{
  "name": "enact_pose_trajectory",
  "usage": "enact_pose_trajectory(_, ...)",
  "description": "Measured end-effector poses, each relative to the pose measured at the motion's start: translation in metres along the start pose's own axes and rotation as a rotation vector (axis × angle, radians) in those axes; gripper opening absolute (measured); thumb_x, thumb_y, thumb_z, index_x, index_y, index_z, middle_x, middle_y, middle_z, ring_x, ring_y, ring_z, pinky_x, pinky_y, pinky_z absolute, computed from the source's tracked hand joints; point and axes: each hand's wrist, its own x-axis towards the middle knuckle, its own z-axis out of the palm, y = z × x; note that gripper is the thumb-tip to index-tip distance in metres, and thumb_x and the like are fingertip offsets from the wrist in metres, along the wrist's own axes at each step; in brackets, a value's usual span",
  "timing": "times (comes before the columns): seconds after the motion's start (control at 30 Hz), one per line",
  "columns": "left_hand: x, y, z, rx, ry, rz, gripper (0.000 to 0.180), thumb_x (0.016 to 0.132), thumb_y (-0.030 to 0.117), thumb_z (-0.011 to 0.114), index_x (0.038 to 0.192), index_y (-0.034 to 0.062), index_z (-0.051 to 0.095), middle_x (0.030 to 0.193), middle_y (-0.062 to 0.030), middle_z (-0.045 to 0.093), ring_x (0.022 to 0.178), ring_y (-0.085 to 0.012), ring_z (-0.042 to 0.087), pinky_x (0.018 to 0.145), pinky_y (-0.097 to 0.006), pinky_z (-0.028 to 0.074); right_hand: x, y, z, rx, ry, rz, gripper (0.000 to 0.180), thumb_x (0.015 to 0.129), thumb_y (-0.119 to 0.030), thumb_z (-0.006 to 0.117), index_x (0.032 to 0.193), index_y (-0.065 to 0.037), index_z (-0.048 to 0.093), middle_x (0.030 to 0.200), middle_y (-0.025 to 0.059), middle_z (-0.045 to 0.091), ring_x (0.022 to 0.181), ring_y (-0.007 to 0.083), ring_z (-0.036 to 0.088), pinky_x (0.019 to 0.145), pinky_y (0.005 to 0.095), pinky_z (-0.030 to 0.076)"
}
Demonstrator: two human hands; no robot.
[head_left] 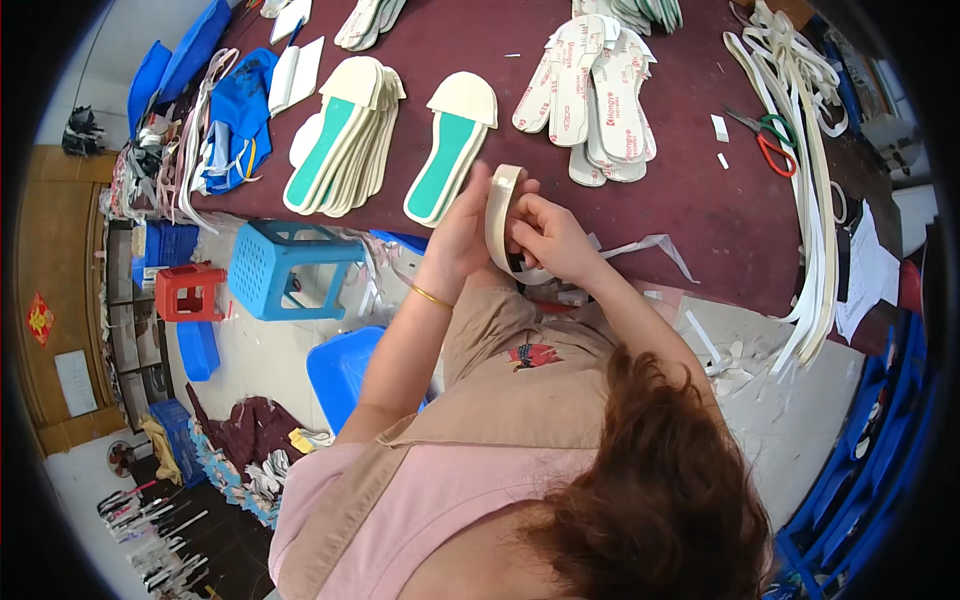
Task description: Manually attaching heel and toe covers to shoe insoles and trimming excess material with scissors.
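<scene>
Both hands meet over the near edge of the dark red tabletop (700,210). The left hand (462,232) is curled around a cream shoe insole (499,205), which stands on its edge and bends in a curve. The right hand (548,238) is closed on the same insole from the other side, with its fingers pressed on the lower part. A thin gold bangle (431,296) sits on the left wrist. On the tabletop, just past the hands, one cream and green insole (450,148) lies flat. A stack of green insoles (345,140) lies to its left. A pile of cream soles with red print (595,100) lies to the right. Red scissors (770,140) lie far to the right, near long cream strips (815,200). A blue plastic stool (285,270) stands on the floor to the left.
</scene>
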Motion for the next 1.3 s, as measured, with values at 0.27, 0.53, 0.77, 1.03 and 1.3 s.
enact_pose_trajectory(0.27, 0.042, 0.004, -0.028, -0.134, 0.142, 0.388, 0.013, 0.094, 0.021, 0.05, 0.096, 0.0078, 0.053, 0.077, 0.0012, 0.055, 0.065, -0.0087, 0.052, 0.059, -0.023, 0.045, -0.07, -0.002, -0.051, -0.154, 0.14, -0.012, 0.017, 0.091, -0.018, 0.055, 0.087, -0.003, 0.062, 0.063, -0.006, 0.047, 0.056, 0.0012, 0.038, 0.05, 0.0186, 0.031)
enact_pose_trajectory(0.53, 0.044, 0.047, -0.041, 0.234, 0.364, 0.556, 0.03, 0.096, 0.021, 0.045, 0.119, 0.001, 0.044, 0.107, -0.0136, 0.06, 0.079, -0.0192, 0.061, 0.067, -0.029, 0.051, -0.327, 0.092, -0.165, -1.262, 0.589, 0.986, 0.033, 0.086, -0.027, 0.055, 0.097, 0.003, 0.063, 0.094, 0.0232, 0.062, 0.094, 0.0393, 0.058, 0.079, 0.047, 0.046)
enact_pose_trajectory(0.77, 0.064, 0.022, 0.001, 0.209, 0.17, 0.393, 0.027, 0.096, 0.016, 0.042, 0.118, 0.0004, 0.045, 0.109, -0.0153, 0.059, 0.084, -0.0225, 0.064, 0.072, -0.033, 0.053, -0.215, 0.075, -0.121, -0.912, 0.732, 0.246, 0.029, 0.085, -0.019, 0.059, 0.101, 0.005, 0.06, 0.103, 0.0215, 0.06, 0.097, 0.0377, 0.056, 0.084, 0.041, 0.044)
enact_pose_trajectory(1.03, 0.052, 0.002, 0.036, 0.18, 0.068, 0.222, 0.026, 0.096, 0.015, 0.043, 0.117, 0.0011, 0.046, 0.105, -0.0139, 0.061, 0.081, -0.0199, 0.063, 0.072, -0.032, 0.054, -0.038, -0.006, -0.025, -0.514, 0.543, -0.518, 0.041, 0.082, -0.016, 0.063, 0.119, -0.003, 0.049, 0.096, 0.0123, 0.064, 0.085, 0.027, 0.062, 0.075, 0.0345, 0.049)
enact_pose_trajectory(1.3, 0.037, -0.016, 0.01, 0.235, 0.073, 0.158, 0.025, 0.094, 0.021, 0.05, 0.114, 0.0057, 0.052, 0.091, -0.0063, 0.063, 0.077, -0.0154, 0.063, 0.069, -0.028, 0.051, -0.154, -0.026, -0.103, -0.221, 0.152, 0.241, 0.021, 0.091, -0.019, 0.051, 0.078, -0.003, 0.055, 0.054, -0.0016, 0.051, 0.044, 0.005, 0.046, 0.042, 0.0219, 0.035)
